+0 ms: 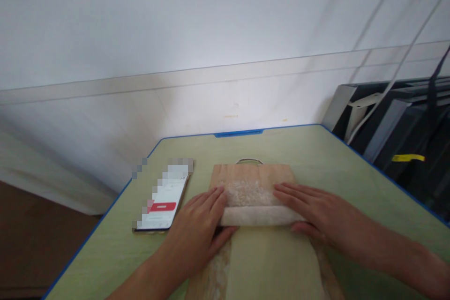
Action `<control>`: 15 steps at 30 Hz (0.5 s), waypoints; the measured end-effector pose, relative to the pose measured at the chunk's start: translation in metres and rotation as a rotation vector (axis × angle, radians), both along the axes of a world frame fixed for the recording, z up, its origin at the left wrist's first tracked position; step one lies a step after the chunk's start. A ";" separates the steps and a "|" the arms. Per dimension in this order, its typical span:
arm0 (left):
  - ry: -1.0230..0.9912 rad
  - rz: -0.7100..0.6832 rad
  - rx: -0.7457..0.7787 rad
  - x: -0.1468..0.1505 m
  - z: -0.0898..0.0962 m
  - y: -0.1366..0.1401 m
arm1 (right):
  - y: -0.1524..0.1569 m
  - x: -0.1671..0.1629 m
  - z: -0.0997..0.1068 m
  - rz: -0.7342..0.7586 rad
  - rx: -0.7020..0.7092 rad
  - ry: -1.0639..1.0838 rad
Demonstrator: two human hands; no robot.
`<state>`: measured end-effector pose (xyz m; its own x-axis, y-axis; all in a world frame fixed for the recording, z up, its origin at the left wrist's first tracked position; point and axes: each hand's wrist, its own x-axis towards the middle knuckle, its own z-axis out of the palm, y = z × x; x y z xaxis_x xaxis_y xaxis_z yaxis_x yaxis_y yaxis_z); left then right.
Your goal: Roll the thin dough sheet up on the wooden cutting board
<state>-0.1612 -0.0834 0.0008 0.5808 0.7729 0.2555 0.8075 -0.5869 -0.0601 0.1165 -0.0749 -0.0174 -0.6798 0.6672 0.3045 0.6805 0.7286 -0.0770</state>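
Note:
A floury, pale roll of dough (262,216) lies crosswise on a wooden cutting board (253,171). Toward me, a smooth pale-yellow sheet of dough (272,262) stretches from the roll to the bottom of the view. My left hand (202,222) holds the roll's left end, fingers over the far side and thumb on the near side. At the right end, my right hand (316,211) grips it likewise, its fingertips reaching onto the board. Whether a rolling pin is inside the roll is hidden. White flour (246,192) dusts the board beyond it.
A smartphone (165,201) with its screen lit lies left of the board on the green, blue-edged table (351,173). The board's metal handle (249,161) points to the wall (211,103). Dark folders (404,122) and a white cable (397,70) stand beyond the right edge.

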 end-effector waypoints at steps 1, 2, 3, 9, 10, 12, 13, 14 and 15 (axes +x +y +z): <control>-0.006 -0.002 0.005 -0.001 -0.001 0.000 | 0.004 0.001 0.003 0.004 -0.015 0.012; -0.012 -0.006 0.011 -0.002 -0.002 0.001 | 0.007 0.001 0.006 0.008 -0.025 0.022; -0.018 -0.014 0.018 -0.002 -0.002 0.002 | 0.010 0.001 0.008 0.014 -0.031 0.023; -0.006 -0.032 0.039 -0.002 -0.002 0.003 | 0.005 -0.001 0.010 0.025 0.067 -0.024; 0.000 -0.029 0.039 -0.002 -0.002 0.003 | 0.003 -0.001 0.008 0.022 0.090 -0.026; 0.008 -0.029 0.040 -0.001 -0.002 0.003 | -0.002 -0.002 0.004 0.012 0.127 -0.028; 0.010 -0.032 0.041 -0.001 -0.002 0.002 | -0.004 -0.003 0.003 0.010 0.138 -0.033; 0.011 -0.031 0.041 -0.001 -0.002 0.002 | -0.004 -0.003 0.003 0.013 0.142 -0.039; 0.012 -0.029 0.044 -0.001 -0.002 0.002 | -0.004 -0.004 0.003 0.017 0.139 -0.048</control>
